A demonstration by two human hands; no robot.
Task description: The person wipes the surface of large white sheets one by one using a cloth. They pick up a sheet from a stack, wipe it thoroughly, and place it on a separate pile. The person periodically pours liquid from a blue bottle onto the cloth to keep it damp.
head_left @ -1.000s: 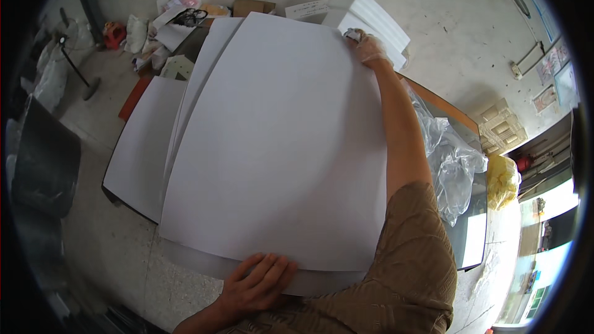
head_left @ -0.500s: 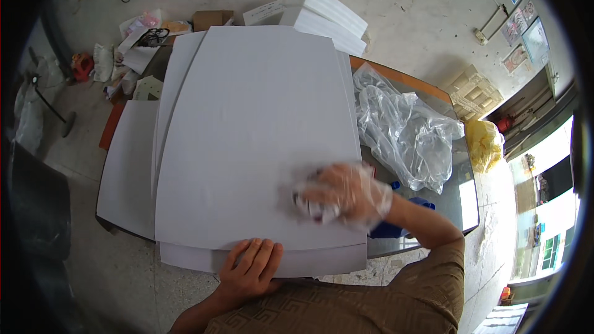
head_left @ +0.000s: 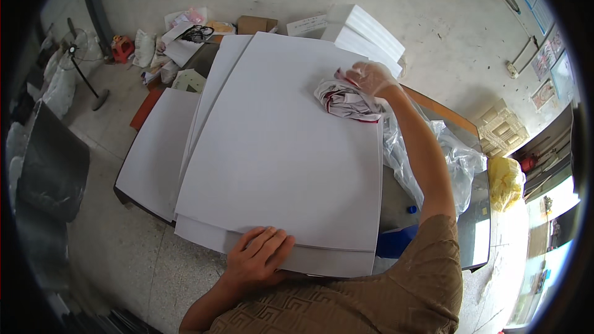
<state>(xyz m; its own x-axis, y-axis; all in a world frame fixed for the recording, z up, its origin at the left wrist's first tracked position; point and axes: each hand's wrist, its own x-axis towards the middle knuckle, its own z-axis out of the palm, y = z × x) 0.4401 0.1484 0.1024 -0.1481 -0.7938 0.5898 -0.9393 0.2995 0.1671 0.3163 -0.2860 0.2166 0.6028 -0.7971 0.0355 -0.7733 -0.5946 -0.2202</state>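
Observation:
A stack of large white sheets [head_left: 281,161] lies on the table, the top one with curved edges. At its near edge my left hand [head_left: 260,256] rests flat, fingers stretched over the sheets. My right hand [head_left: 371,78], in a clear plastic glove, is over the far right corner with its fingers curled on a crumpled white cloth [head_left: 351,102] with red edging. Most of the cloth lies bunched on the top sheet, below the hand.
Clear plastic sheeting [head_left: 458,161] lies right of the stack, partly behind my right arm. A blue container [head_left: 396,242] and a small blue cap [head_left: 411,209] are nearby. White foam blocks [head_left: 368,34] stand beyond the far edge. A yellow bag [head_left: 506,182] sits at the right.
My right hand has moved with the cloth from the near right part of the top sheet to its far right corner. My left hand stays at the near edge. The view has shifted.

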